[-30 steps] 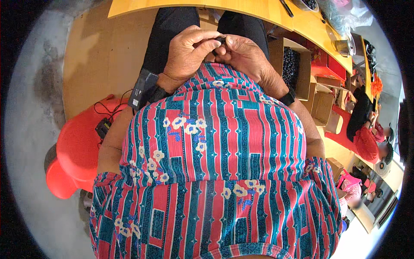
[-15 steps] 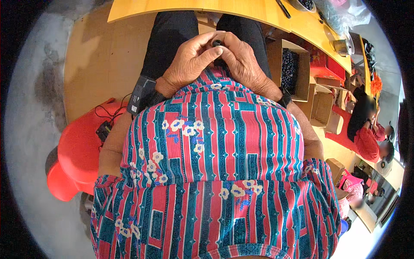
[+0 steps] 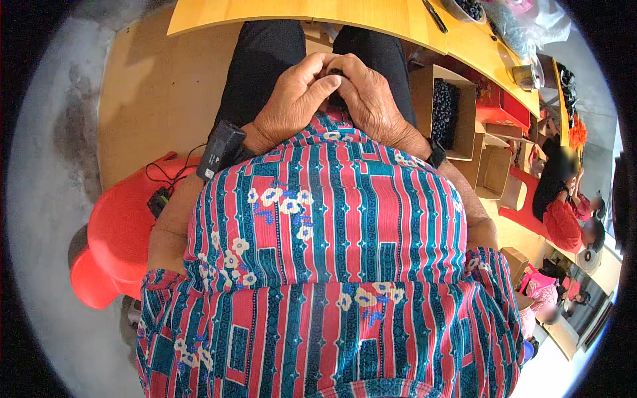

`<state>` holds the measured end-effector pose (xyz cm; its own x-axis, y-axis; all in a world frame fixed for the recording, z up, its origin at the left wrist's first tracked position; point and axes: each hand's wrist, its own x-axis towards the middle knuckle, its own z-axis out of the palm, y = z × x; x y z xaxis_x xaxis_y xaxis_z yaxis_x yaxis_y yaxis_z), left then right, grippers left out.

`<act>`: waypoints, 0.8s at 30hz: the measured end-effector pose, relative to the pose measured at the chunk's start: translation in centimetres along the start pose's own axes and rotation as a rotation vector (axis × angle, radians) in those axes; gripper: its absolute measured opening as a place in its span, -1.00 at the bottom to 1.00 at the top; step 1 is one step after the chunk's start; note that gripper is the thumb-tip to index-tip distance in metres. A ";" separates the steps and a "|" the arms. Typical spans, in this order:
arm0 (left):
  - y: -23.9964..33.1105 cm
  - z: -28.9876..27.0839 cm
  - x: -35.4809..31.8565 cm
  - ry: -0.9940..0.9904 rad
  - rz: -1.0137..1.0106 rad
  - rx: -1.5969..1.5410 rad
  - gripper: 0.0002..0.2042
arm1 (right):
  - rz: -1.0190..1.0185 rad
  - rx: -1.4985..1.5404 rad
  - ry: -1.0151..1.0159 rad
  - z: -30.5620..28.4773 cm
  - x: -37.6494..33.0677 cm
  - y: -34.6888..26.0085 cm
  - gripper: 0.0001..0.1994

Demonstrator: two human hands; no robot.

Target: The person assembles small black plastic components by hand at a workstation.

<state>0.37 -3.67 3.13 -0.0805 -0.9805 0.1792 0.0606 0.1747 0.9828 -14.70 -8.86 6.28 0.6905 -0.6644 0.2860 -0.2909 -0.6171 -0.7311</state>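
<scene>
My left hand (image 3: 290, 98) and my right hand (image 3: 371, 95) meet above my lap, closed together around a small black part (image 3: 336, 71). Only a bit of it shows between the thumbs and fingers, so its full shape and kind stay hidden. The left thumb presses against it from one side, with the right hand's fingers curled over the other. Each wrist wears a black band, and a black box-shaped device (image 3: 222, 150) is strapped on at the left one.
A yellow table (image 3: 252, 14) runs beyond my knees, bearing a black pen-like tool (image 3: 434, 16), a bowl of dark pieces (image 3: 466, 9) and a metal cup (image 3: 524, 77). Right of my legs stands a cardboard box (image 3: 466, 113) of small dark parts. A red stool (image 3: 119, 232) is at left; people sit far right.
Both hands have shifted slightly toward me, still together. The black part has turned, and its round end with the hole shows less now.
</scene>
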 end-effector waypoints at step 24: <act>-0.9 -0.4 -2.9 0.065 -0.529 -0.592 -0.69 | 0.529 -0.813 0.635 -23.8 6.3 16.9 -0.65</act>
<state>0.93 -1.04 1.76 -0.1896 -0.9264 -0.3254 0.5508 -0.3746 0.7458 -31.01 -33.54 10.50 -0.0343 -0.8703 0.4914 -0.9429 -0.1348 -0.3046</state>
